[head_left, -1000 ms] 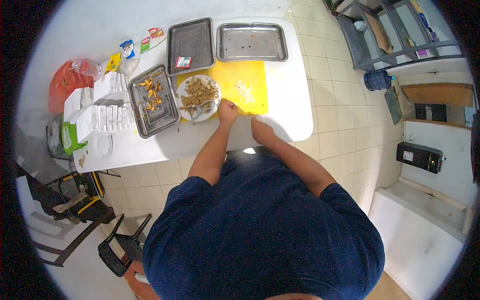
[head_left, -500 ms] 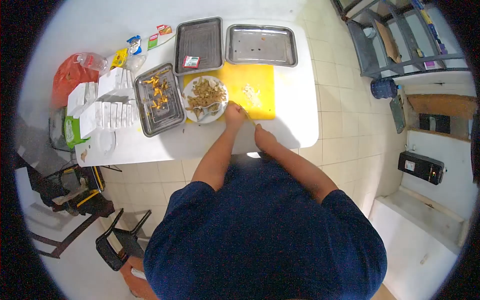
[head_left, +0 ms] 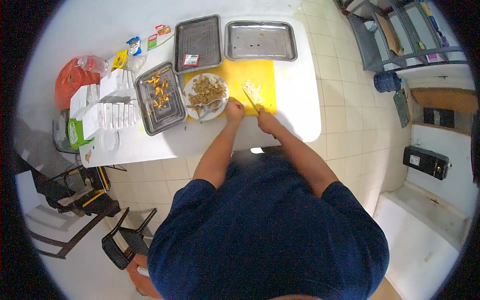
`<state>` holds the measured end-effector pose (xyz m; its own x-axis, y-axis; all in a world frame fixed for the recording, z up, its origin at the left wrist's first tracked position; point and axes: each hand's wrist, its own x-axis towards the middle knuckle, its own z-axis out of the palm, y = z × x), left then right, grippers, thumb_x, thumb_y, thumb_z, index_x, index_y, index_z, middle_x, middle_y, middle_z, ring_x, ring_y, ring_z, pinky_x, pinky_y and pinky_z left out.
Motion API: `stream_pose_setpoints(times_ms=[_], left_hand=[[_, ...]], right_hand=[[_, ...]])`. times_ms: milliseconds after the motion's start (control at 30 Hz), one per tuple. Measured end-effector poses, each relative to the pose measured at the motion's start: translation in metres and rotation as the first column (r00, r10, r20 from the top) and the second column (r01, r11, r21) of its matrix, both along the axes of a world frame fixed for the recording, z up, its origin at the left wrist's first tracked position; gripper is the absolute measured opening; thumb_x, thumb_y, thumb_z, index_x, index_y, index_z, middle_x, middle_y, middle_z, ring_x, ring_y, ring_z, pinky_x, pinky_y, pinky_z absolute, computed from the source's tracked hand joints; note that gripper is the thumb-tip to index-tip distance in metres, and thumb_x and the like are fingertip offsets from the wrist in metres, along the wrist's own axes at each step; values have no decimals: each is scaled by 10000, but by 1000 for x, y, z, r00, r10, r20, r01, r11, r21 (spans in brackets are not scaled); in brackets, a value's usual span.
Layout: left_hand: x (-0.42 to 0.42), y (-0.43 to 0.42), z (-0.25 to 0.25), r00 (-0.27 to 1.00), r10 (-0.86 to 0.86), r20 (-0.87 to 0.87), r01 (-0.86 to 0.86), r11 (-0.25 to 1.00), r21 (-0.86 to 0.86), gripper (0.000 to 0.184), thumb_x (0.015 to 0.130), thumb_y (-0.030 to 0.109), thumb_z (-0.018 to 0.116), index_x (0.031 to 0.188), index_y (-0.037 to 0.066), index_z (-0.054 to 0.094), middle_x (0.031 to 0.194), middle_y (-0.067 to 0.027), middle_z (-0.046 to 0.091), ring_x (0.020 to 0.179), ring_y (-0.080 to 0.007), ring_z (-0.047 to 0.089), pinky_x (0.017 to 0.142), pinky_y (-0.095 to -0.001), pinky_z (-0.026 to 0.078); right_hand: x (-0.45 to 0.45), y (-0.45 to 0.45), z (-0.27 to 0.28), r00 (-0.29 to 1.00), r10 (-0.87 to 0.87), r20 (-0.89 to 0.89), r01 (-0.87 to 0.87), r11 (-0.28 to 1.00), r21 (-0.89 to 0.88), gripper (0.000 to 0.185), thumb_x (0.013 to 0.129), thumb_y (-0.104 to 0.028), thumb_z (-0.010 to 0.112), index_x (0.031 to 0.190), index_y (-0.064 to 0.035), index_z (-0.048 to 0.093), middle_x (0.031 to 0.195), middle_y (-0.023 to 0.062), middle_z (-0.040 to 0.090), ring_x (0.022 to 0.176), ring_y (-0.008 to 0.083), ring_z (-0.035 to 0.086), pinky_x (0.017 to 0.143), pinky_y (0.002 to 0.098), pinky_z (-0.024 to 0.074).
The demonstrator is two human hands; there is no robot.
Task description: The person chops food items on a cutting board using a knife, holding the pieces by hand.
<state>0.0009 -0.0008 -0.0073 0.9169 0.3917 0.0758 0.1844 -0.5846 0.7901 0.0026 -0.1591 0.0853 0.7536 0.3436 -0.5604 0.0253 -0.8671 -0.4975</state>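
Our right hand (head_left: pixel 268 121) grips a knife (head_left: pixel 252 98) by its handle, blade angled away and leftward alongside the chopped pale pieces (head_left: pixel 254 91); we judge this slant keeps the edge near them and our wrist clear. Our left hand (head_left: pixel 234 111), curled in, rests beside the plate (head_left: pixel 213 115) of brown pieces; we cannot tell whether it holds anything. Pale pieces lie on the yellow board (head_left: pixel 240 72), which likely spares the white table (head_left: pixel 297 105). We note 3 metal trays (head_left: pixel 260 40) around, presumably leaving elbow room on the near side.

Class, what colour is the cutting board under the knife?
Yellow: the cutting board, clear in the head view.
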Motion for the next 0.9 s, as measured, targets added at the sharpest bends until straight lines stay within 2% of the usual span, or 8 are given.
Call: stream_pose_setpoints(times_ms=[67,200,400,500,567,667,900], left_hand=[[1,3,-22,1000,-22,10,22,1000,-19,83,656,86,597,608,29,561,587,-138,564,557,-248,570,540,-341,451],[-1,3,-3,1000,-23,21,24,999,-33,51,673,59,595,628,37,582,616,-126,588,585,-236,591,555,-325,463],[-1,0,-3,1000,11,22,-9,998,-58,50,692,17,574,663,45,603,644,-128,601,606,-229,601,580,-313,473],[-1,-1,1,1000,12,25,-10,997,-74,48,679,4,577,666,41,606,646,-133,601,611,-248,598,584,-330,469],[-1,-1,7,1000,4,22,-2,998,-70,52,654,-14,583,645,34,603,627,-144,590,618,-286,592,579,-364,458],[-2,-2,9,997,35,66,-28,994,-103,50,649,-9,589,639,37,603,609,-132,587,597,-274,588,570,-354,457],[-1,-1,5,996,29,-82,-40,989,-141,36,643,5,594,638,39,603,583,-118,583,561,-248,585,552,-346,459]], right_hand=[[0,-6,12,999,30,-26,-29,999,27,269,880,-171,419,1019,60,429,909,304,584,876,447,566,765,500,442],[-10,-13,4,998,63,20,-64,994,92,285,887,-189,423,1027,58,428,905,311,579,872,454,560,776,506,435],[-22,-16,-1,989,143,31,-143,990,-16,298,879,-165,396,1074,56,437,901,284,592,844,422,588,745,509,459],[-24,-18,9,992,129,-9,-130,989,-77,289,893,-192,399,1067,38,418,922,289,584,867,420,580,767,496,453],[-26,-19,9,988,152,16,-149,983,-107,292,888,-181,400,1082,36,413,921,286,587,859,415,585,760,490,458],[-29,-20,3,981,193,27,-187,972,-144,350,851,-120,405,1155,54,390,962,277,580,869,398,593,749,480,474],[-29,-21,-16,980,201,-3,-198,964,-175,380,822,-71,423,1172,71,382,988,279,573,888,390,597,748,469,484]])
